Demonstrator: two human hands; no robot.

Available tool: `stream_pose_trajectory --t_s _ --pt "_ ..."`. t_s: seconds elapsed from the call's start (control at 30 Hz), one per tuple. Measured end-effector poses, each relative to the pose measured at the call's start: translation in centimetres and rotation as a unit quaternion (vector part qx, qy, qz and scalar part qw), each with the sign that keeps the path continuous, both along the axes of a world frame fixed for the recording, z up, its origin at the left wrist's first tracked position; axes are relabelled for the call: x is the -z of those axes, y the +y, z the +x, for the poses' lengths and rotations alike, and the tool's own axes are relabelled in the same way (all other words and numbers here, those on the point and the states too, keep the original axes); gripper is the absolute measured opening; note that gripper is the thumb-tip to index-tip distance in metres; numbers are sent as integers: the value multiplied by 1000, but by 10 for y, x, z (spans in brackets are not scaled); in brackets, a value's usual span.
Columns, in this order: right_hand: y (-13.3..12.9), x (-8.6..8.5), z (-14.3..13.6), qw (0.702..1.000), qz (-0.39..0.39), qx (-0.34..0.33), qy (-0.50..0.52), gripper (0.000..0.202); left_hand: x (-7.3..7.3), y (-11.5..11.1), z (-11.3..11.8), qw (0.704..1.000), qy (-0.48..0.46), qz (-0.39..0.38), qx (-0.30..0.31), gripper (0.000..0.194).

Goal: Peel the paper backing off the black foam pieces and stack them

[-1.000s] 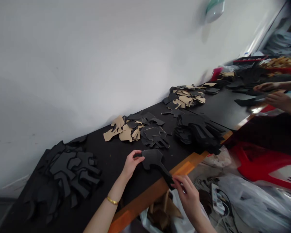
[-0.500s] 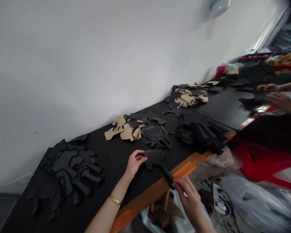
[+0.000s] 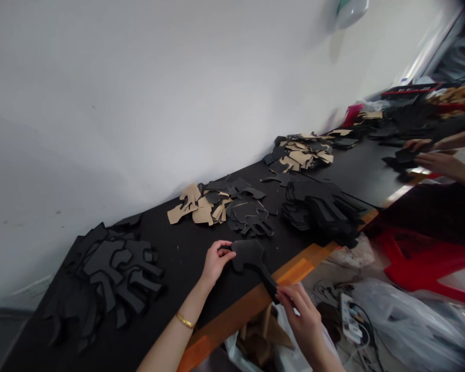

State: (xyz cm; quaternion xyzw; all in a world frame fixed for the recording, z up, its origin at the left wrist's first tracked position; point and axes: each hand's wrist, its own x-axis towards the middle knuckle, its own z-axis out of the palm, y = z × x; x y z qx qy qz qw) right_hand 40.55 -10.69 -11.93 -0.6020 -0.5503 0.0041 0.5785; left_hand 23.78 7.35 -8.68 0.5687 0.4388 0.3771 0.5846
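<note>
A flat black cut piece (image 3: 248, 254) lies over the dark table near its wooden front edge, its narrow arm reaching past that edge. My left hand (image 3: 217, 261) pinches its upper left corner between thumb and fingers. The tip of the narrow arm is pinched in my right hand (image 3: 300, 312). Behind the piece is a loose pile of black and tan pieces (image 3: 203, 211). A thick stack of black pieces (image 3: 318, 204) stands to the right, and a heap of black pieces (image 3: 108, 263) is on the left.
Another person's hands (image 3: 436, 157) hold a dark piece at the far right. A further black and tan pile (image 3: 300, 152) is by the wall. Below the edge are an open bag of brown scraps (image 3: 261, 336), a power strip (image 3: 350, 318), clear plastic and a red stool (image 3: 426, 263).
The other person's hands have shifted slightly left with a dark piece. My hands and the black piece between them have hardly moved.
</note>
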Motion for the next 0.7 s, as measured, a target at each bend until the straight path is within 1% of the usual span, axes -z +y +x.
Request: stream_pose_trajectory --t_s 0.2,0.37,0.5,0.7 --pt "1 -2 0 1000 0 2 -7 9 3 0 0 1000 8 19 0 33" --pt "1 3 1 999 16 5 -34 8 7 2 0 999 30 40 2 31" --pt "1 5 2 999 4 -2 -35 9 8 2 0 998 39 50 5 29" --pt "1 0 1 1000 -7 -3 -19 9 7 2 0 998 44 51 12 30"
